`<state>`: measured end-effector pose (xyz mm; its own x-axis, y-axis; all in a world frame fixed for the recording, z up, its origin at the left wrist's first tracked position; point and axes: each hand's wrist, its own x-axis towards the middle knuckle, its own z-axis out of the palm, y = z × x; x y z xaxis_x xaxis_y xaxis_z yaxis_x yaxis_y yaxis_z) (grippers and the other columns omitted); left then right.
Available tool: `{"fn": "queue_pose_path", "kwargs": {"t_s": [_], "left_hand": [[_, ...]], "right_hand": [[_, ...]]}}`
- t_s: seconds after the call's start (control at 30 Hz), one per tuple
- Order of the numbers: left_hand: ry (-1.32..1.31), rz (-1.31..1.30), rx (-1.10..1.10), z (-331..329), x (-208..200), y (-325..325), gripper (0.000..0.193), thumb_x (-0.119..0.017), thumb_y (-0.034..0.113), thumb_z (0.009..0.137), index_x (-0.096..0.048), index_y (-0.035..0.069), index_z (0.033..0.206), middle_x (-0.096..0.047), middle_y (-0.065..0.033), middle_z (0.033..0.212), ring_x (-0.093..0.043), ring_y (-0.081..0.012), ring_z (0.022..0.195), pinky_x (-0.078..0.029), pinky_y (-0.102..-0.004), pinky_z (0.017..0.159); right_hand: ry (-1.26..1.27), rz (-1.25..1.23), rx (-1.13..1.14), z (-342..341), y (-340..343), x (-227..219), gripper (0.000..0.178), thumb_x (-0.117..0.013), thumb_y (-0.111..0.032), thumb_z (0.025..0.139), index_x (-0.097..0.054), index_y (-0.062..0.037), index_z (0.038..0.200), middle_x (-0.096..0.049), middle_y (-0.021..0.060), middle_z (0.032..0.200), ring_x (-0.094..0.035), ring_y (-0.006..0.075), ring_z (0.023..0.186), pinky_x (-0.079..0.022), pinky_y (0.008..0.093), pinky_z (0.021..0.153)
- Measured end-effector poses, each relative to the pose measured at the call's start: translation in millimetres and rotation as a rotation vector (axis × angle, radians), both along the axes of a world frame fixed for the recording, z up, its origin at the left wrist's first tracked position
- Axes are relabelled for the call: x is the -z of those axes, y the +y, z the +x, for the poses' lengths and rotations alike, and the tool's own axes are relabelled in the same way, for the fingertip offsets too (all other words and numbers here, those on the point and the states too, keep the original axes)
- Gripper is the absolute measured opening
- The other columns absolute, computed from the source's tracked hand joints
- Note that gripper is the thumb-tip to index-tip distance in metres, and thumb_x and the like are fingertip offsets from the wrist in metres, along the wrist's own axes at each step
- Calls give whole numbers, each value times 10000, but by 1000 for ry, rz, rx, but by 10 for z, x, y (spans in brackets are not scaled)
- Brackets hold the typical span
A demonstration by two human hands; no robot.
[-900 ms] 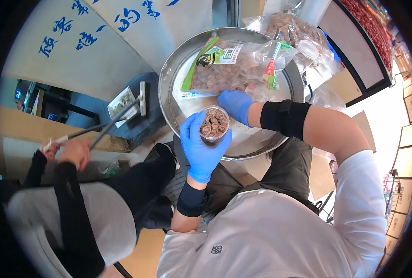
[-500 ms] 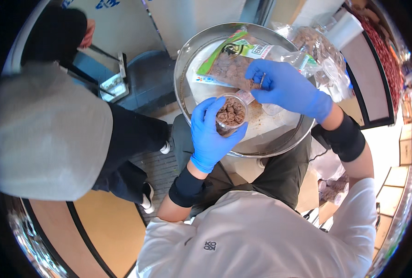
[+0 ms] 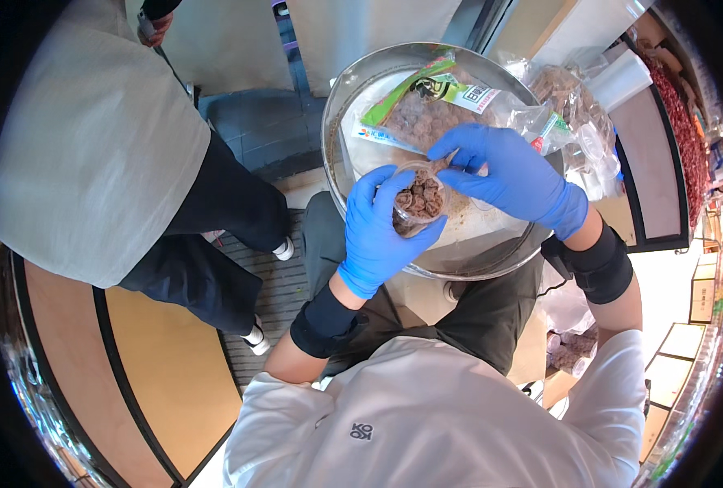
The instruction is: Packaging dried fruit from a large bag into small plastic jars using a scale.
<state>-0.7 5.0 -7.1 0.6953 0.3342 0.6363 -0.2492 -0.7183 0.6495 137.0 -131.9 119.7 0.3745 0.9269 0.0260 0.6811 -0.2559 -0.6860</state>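
Note:
My left hand [image 3: 378, 241], in a blue glove, is wrapped round a clear round plastic tub [image 3: 409, 222]. Wrinkled brown dried pieces [image 3: 421, 196], perhaps dried fruit, fill it. My right hand [image 3: 518, 175], also blue-gloved, is at the tub's far right rim, thumb and fingers pinching a small brown dried piece [image 3: 441, 164]. Just beyond the hands lies a clear and green printed bag [image 3: 426, 114] with more such pieces inside. Everything sits over a large round metal tray [image 3: 335, 138] in front of me.
Clear plastic bags [image 3: 577, 106] of brown pieces crowd the tray's right side, beside a white roll [image 3: 622, 80]. Another person [image 3: 93, 154] in a pale apron stands close at left, holding a handle. Brown crumbs dot the tray. More bagged goods [image 3: 571, 350] lie low at right.
My right hand has moved from over the bag down and left to the tub's rim. The person at left has shifted forward. The tub stays in my left hand.

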Motion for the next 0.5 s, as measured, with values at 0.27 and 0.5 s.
{"fn": "queue_pose_path", "kwargs": {"t_s": [0.27, 0.5], "left_hand": [[-12, -43, 25, 9, 11, 8, 710, -897, 191, 638, -521, 72, 1228, -539, -155, 1166, -561, -321, 1065, -490, -399, 906], [24, 9, 12, -25, -8, 12, 579, -893, 225, 657, -608, 118, 1149, -509, -164, 1199, -565, -333, 1058, -503, -417, 880]], "right_hand": [[-256, 80, -156, -28, 84, 107, 193, -685, -120, 854, -655, -49, 1031, -648, 115, 960, -650, 285, 836, -529, 340, 764], [-62, 110, 42, -115, 78, 78, 174, -714, -106, 838, -647, -52, 989, -633, 111, 900, -651, 261, 787, -524, 346, 711]]}}
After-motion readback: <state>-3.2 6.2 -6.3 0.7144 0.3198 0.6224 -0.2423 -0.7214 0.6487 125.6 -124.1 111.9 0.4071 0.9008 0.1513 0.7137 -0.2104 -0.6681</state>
